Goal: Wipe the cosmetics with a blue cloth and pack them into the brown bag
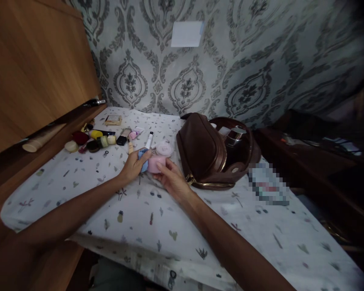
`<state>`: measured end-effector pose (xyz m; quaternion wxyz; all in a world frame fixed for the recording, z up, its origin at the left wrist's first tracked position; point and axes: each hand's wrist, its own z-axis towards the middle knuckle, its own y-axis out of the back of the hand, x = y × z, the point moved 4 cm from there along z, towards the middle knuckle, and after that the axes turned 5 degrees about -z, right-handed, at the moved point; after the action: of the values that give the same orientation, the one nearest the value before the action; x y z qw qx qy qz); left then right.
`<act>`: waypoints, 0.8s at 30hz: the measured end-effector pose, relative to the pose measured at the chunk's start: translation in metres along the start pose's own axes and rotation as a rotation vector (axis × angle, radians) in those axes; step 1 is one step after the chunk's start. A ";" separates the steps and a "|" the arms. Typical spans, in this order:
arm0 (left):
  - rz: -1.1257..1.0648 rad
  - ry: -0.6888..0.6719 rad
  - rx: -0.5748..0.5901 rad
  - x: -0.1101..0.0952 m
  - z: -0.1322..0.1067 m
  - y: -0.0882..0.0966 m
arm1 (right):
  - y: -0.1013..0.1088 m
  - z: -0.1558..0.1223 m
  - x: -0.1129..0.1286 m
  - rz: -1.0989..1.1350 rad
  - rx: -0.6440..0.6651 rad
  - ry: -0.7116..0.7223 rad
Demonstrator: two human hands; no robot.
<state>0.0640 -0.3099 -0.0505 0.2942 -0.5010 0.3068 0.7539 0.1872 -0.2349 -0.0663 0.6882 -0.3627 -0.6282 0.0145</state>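
Left hand (132, 166) closes on a soft blue cloth (143, 158); right hand (173, 180) cups a round pink jar (155, 164) (smooth-sided), just left of the leather bag (203, 151).

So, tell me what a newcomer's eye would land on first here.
Both hands meet at the centre: the left hand grips a blue item, the right hand a pink jar. Just right of them gapes an open brown bag; small cosmetics lie scattered far left on the printed sheet.

one head-worn cam only, looking forward and down, close over left hand (135, 165) and right hand (173, 182) mid-frame; faces the papered wall (261, 60), sheeted surface (124, 226) below.
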 end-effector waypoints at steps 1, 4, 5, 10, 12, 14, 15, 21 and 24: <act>-0.022 0.024 -0.018 0.003 0.001 0.001 | 0.000 0.000 0.000 0.022 0.012 -0.011; -0.090 0.064 -0.014 0.005 0.004 -0.001 | 0.001 0.001 0.000 0.057 0.033 -0.030; -0.105 0.064 0.003 0.004 0.004 -0.002 | 0.001 0.001 0.000 0.051 0.036 -0.026; -0.133 0.104 0.080 -0.002 0.000 -0.007 | 0.007 0.003 0.001 -0.160 -0.021 0.050; -0.148 0.110 0.083 -0.003 0.000 -0.007 | 0.010 0.004 0.002 -0.293 -0.067 0.117; -0.148 0.082 0.051 -0.003 0.000 -0.005 | 0.013 0.005 0.005 -0.411 -0.098 0.208; -0.145 0.067 0.029 -0.003 0.001 -0.004 | 0.013 0.005 0.007 -0.454 -0.103 0.244; -0.261 0.085 -0.041 0.007 0.003 0.000 | 0.010 0.003 0.008 -0.466 0.009 0.228; -0.355 0.096 -0.047 0.009 0.003 -0.001 | 0.008 0.002 0.007 -0.477 0.100 0.193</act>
<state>0.0597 -0.3057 -0.0582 0.3959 -0.5894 0.2096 0.6723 0.1904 -0.2247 -0.0643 0.7459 -0.1696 -0.6260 -0.1519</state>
